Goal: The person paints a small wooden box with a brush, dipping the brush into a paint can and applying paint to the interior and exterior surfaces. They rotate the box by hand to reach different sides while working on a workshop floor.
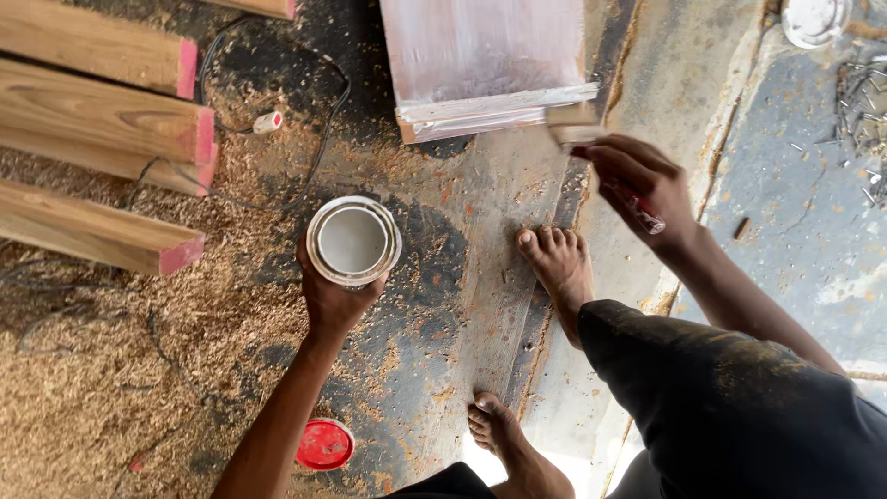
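Note:
My left hand [331, 300] grips an open round tin [353, 241] of pale grey-white paint from below, holding it above the floor. My right hand [644, 185] is closed on a paintbrush with a red handle [644, 211]; its blurred bristles [573, 125] touch the lower right corner of a white-painted board [485, 65] that lies at the top middle. My two bare feet [557, 263] stand on the floor between the hands.
Wooden beams with pink-painted ends [111, 120] lie at the left on a bed of sawdust [102, 370]. A black cable with a white switch [268, 121] runs past them. A red lid [324, 444] lies near my left arm. A white lid [813, 18] and scattered nails [864, 106] are at the top right.

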